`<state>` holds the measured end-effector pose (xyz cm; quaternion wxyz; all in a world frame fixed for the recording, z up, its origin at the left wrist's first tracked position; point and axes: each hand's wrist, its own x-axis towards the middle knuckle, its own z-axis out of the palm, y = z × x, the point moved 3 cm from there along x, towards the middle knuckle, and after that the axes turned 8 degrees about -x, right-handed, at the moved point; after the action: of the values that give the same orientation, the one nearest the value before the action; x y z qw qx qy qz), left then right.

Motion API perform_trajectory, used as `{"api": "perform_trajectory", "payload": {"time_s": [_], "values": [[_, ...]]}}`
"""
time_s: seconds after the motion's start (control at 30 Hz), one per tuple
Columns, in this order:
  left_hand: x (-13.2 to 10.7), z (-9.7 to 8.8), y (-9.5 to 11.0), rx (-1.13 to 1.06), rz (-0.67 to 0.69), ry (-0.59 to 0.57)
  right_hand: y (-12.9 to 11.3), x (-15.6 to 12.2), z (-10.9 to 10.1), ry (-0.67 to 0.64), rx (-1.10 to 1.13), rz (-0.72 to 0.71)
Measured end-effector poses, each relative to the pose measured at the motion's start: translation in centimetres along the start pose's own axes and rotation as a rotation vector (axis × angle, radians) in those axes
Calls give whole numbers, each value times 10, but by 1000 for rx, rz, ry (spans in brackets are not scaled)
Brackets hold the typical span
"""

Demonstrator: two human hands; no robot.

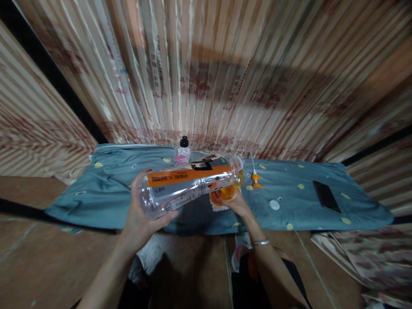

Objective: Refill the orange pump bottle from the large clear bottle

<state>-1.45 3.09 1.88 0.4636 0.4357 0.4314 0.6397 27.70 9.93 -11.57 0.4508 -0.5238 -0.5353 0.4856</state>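
My left hand (139,219) is wrapped round the base of a large clear plastic bottle (189,183) with an orange label. The bottle lies almost level, its open mouth pointing right over a small orange-tinted container (229,192). My right hand (236,204) grips that container from below, just above the blue cloth (106,193). An orange and white spray-pump top (255,177) with its thin tube lies on the cloth to the right. A small white cap (274,204) lies near it.
A small bottle with a black cap (183,151) stands at the back of the cloth. A black phone (326,196) lies at the right. Striped curtains (225,73) hang behind. Brown tiled floor (48,257) runs in front.
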Motion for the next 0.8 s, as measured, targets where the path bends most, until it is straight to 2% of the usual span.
{"api": "perform_trajectory", "payload": {"time_s": [0.43,0.67,0.8], "values": [[2,-4,-2,84,22,10,-3,0,4,28,14,-4],[-1,-4,-2,49,-27,10,-3,0,3,23,9,-25],[1,-7,-4,94,10,-12,-1,1,3,10,4,-29]]}}
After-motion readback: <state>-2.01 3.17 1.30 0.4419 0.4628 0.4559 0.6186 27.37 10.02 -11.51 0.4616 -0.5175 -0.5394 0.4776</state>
